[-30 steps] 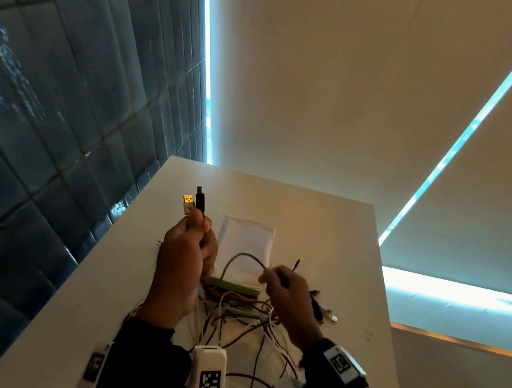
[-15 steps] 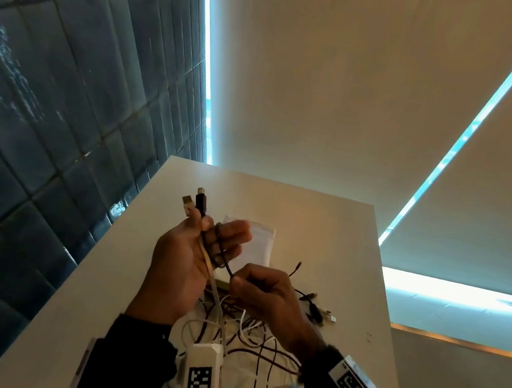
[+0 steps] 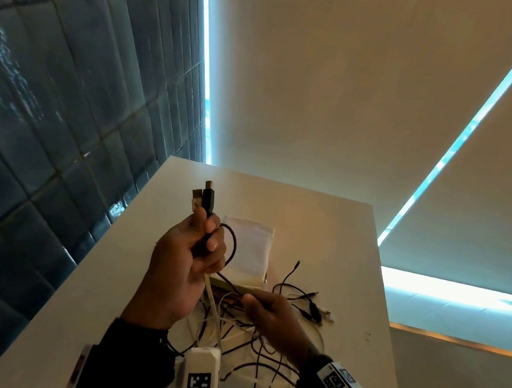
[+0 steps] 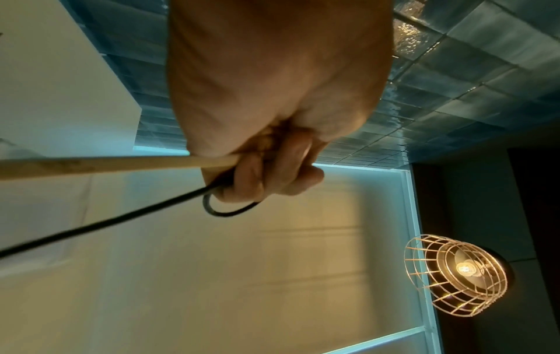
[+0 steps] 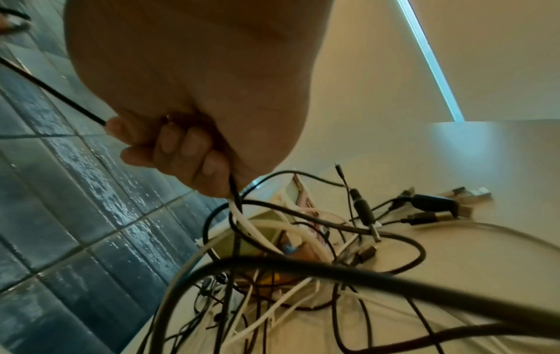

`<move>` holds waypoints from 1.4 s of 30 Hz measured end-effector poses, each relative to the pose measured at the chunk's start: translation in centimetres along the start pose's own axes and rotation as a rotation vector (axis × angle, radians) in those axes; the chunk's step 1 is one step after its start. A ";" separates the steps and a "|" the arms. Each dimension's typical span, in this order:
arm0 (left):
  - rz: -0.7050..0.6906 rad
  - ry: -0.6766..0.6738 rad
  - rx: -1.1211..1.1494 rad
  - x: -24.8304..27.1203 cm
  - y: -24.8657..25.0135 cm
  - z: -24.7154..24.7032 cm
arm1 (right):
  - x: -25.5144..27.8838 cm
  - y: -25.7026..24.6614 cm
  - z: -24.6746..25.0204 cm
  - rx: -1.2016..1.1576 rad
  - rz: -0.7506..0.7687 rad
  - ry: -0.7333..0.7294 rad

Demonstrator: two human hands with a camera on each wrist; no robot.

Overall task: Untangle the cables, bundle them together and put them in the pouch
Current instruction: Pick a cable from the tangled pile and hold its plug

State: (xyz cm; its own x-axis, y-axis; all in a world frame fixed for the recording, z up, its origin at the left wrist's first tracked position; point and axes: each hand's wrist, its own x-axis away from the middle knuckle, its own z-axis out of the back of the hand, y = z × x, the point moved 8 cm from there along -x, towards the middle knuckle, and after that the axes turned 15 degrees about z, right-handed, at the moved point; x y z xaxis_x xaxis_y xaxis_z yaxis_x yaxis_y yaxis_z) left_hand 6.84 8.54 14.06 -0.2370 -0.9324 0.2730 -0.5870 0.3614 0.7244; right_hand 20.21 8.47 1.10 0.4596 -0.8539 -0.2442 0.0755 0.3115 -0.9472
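Head view — my left hand (image 3: 179, 269) was raised above the worktop (image 3: 358, 244), fingers curled round a black cable (image 3: 227, 258) and a white cable (image 3: 212, 305), their two plugs (image 3: 203, 198) standing up past my thumb. My right hand (image 3: 274, 320) pinched the same black cable lower down, just over the tangle of cables (image 3: 254, 356). The white pouch (image 3: 250, 250) lay flat on the worktop beyond both hands, more plug ends (image 3: 316, 309) loose to its right.

Left wrist view — my left hand (image 4: 272, 115) gripped the white cable (image 4: 106, 164) and the black cable (image 4: 121, 215), which looped once below my fingers (image 4: 257, 177). Caged lamp (image 4: 454, 275) behind.

Right wrist view — my right hand (image 5: 194, 91) was closed round the black cable (image 5: 54, 92) and a white strand (image 5: 242, 220), above the tangle (image 5: 288, 263) on the worktop (image 5: 454, 155). Tiled wall (image 5: 75, 215) to the left.
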 end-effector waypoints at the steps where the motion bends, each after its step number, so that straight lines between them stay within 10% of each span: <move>1: -0.001 0.009 -0.019 0.1 0.1 0.1 | 0.1 0.4 0.0 -0.011 -0.010 0.002; 14: -0.063 0.113 -0.021 0.6 2.8 2.2 | 0.5 3.5 0.5 0.139 -0.105 0.125; 20: -0.026 0.202 -0.120 0.3 1.9 3.2 | -1.4 -2.2 2.2 -0.209 -0.094 0.345; 29: 0.057 0.418 -0.258 -0.1 -0.4 3.7 | -3.5 -10.0 -0.2 -0.419 0.170 0.252; 36: 0.069 0.103 0.135 0.1 -0.1 2.0 | -2.9 -7.0 -1.7 -0.412 0.083 0.096; 42: 0.018 0.092 -0.008 0.5 0.5 1.3 | -1.9 -3.6 -2.3 -0.240 0.050 -0.002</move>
State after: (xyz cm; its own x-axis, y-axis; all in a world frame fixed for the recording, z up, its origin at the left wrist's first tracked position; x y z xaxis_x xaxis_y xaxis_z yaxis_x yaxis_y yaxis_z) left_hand 5.46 8.27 13.76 -0.1754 -0.9228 0.3429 -0.5768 0.3786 0.7238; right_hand 17.01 8.01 4.51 0.4597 -0.8388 -0.2915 -0.1593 0.2451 -0.9563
